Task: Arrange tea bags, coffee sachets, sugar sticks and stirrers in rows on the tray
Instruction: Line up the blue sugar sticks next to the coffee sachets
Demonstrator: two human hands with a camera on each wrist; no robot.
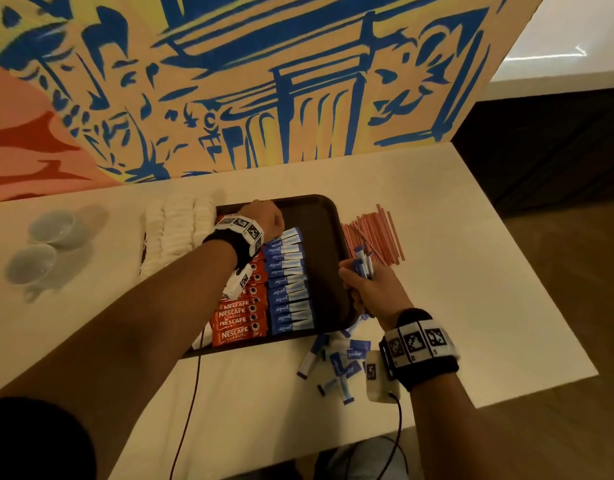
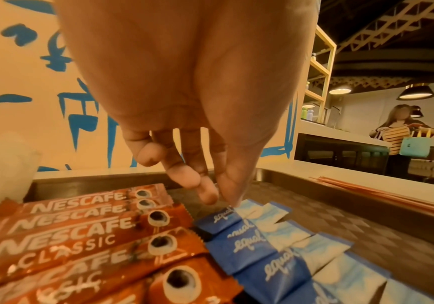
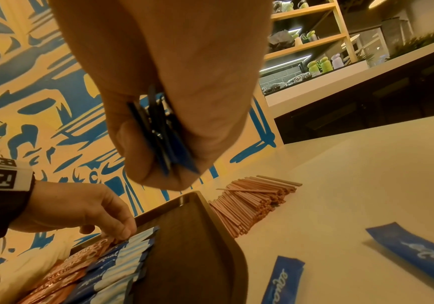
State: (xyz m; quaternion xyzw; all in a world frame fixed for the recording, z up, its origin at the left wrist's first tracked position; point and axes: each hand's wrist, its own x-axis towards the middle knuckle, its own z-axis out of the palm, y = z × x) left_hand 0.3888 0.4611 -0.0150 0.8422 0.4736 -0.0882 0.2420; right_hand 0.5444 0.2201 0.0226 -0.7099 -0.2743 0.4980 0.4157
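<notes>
tray (image 1: 328, 216): coffee sachets (image 1: 241, 317) and sugar sticks (image 1: 288, 282) stand in two rows, right part bare. left hand (image 1: 269, 216) pinches the farthest stick; right hand (image 1: 369, 289) grips a bundle of sticks. left to do, by judgement: loose sticks (image 1: 336, 365), stirrers (image 1: 373, 237) and tea bags (image 1: 175, 233) on the surface (image 1: 471, 306).

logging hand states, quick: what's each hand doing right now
Left hand: fingertips pinching the top sugar stick of the row on the tray.
Right hand: gripping a sugar stick bundle.

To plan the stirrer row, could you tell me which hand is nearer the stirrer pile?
Right. The right hand is just beside the stirrer pile; the left hand is across the tray.
</notes>
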